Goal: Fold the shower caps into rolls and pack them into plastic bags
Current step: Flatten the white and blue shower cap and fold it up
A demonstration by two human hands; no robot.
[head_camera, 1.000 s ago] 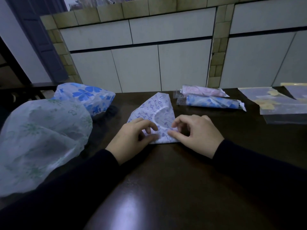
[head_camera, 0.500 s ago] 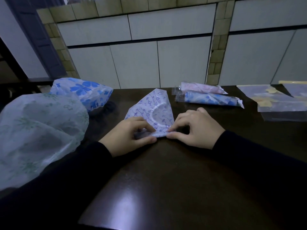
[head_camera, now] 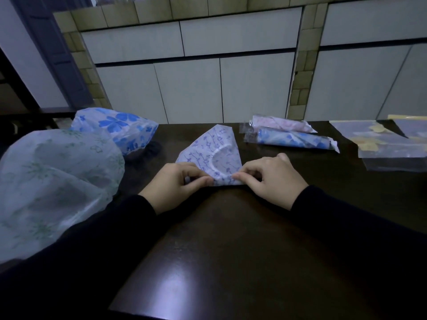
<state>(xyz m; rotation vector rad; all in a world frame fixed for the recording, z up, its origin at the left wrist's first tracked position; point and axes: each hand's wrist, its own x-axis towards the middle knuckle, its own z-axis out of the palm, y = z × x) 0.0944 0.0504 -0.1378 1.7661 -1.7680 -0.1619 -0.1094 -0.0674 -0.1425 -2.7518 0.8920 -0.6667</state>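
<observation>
Head view: I count two bagged rolls [head_camera: 291, 136] done at the table's [head_camera: 231, 239] far edge. Left hand [head_camera: 175, 184] and right hand [head_camera: 272, 179] pinch the folded cap's [head_camera: 217, 153] near edge, roll just starting. Two caps [head_camera: 55, 181] wait left; empty bags [head_camera: 390, 146] right.

Two bare hands, the left hand [head_camera: 178, 184] and the right hand [head_camera: 272, 179], emerge from long black sleeves [head_camera: 346, 222] reaching to the wrists; the plain dark fabric fills the frame from four to eight o'clock.
</observation>
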